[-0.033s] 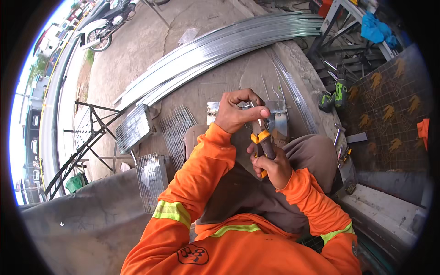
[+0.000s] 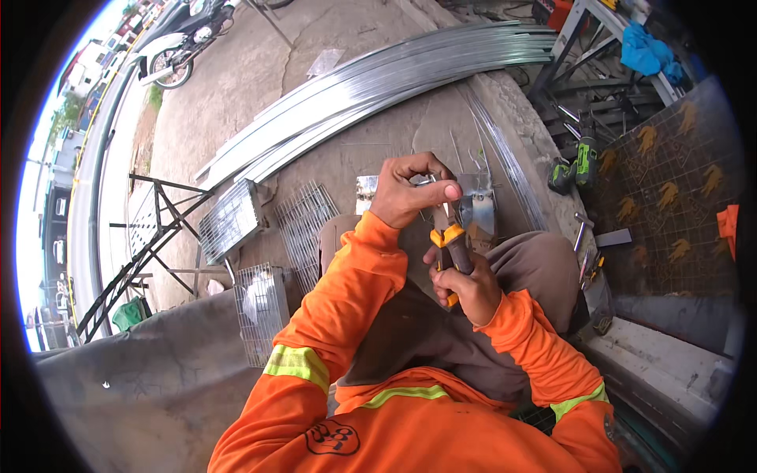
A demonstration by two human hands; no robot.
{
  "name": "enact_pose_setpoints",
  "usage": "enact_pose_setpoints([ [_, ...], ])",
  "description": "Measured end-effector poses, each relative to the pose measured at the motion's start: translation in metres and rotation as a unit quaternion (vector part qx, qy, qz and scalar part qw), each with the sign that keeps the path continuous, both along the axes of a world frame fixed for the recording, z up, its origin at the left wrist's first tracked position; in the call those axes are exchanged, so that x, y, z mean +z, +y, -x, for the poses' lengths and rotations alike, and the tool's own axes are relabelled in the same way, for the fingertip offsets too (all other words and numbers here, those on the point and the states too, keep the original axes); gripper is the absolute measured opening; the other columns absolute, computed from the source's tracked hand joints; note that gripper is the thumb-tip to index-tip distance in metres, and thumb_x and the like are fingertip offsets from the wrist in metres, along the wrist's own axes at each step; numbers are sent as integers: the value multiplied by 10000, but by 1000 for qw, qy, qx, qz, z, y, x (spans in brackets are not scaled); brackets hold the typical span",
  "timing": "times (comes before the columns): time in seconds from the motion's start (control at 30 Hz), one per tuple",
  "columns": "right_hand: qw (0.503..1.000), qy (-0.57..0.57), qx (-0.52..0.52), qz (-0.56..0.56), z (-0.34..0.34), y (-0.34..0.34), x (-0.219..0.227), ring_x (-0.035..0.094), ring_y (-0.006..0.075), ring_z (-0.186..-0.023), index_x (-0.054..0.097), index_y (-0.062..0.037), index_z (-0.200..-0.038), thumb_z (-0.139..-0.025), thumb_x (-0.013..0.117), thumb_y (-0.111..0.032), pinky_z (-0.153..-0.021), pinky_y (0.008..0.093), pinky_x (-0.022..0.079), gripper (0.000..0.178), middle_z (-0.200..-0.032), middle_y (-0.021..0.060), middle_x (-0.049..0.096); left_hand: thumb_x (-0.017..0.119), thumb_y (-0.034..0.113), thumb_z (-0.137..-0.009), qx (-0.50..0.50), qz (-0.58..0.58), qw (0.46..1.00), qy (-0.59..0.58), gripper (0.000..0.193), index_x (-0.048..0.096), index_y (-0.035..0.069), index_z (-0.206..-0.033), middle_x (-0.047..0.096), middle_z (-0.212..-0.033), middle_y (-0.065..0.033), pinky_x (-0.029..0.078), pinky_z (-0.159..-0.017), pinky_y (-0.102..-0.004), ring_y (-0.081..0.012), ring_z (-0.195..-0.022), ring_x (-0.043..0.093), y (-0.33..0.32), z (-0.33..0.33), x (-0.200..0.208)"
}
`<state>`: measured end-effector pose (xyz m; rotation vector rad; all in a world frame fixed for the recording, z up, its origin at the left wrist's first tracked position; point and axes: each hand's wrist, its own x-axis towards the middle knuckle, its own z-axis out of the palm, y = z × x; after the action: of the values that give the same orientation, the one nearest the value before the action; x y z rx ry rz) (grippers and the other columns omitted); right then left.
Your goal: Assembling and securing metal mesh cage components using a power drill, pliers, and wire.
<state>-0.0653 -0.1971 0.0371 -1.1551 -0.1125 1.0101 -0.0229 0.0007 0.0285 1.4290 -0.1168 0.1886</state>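
Holding pliers (image 2: 452, 234) in the right hand (image 2: 475, 290), grip tight, left hand (image 2: 404, 194) pinching something too small to tell, metal strips (image 2: 378, 83) reaching the floor's (image 2: 229, 94) right edge

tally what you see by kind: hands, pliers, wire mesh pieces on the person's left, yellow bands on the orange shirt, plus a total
Hands: 2, the left hand and the right hand
Pliers: 1
Wire mesh pieces, as far as they can be told apart: 3
Yellow bands: 3
Total: 9
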Motion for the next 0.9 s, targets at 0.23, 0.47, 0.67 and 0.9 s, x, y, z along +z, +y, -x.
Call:
enact_pose_setpoints([
  [0.23, 997, 69, -15, -24, -25, 18, -27, 578, 138, -633, 570, 11, -1153, -896, 547, -166, -548, 307, 492, 313, -766, 58, 573, 639, 354, -943, 142, -198, 970, 18, 391, 694, -6, -1086, 719, -948, -99, 505, -793, -316, -169, -858, 665, 4, -11, 3],
  [0.47, 986, 147, 58, -52, -43, 8, -32, 644, 212, -800, 500, -16, -1294, -910, 533, -202, -694, 368, 544, 428, -956, 118, 625, 647, 216, -949, 95, -239, 964, 68, 291, 683, 15, -1157, 711, -886, -64, 498, -777, -272, -98, -842, 635, 21, -2, -2],
  [0.67, 967, 204, 109, -106, -45, 13, -24, 627, 347, -1133, 327, -58, -1497, -912, 546, -228, -932, 466, 528, 647, -1300, 215, 576, 663, 218, -953, 154, -134, 978, 36, 264, 680, -28, -1047, 747, -894, -88, 514, -705, -251, -114, -802, 681, 24, -11, -24],
  [0.9, 977, 175, 95, -78, -44, 13, -26, 618, 356, -1142, 297, -59, -1514, -911, 543, -188, -935, 466, 527, 664, -1329, 217, 557, 650, 224, -967, 156, -98, 976, 120, 247, 676, 0, -1067, 744, -923, -69, 452, -584, -208, -64, -704, 607, 22, -14, -21],
])
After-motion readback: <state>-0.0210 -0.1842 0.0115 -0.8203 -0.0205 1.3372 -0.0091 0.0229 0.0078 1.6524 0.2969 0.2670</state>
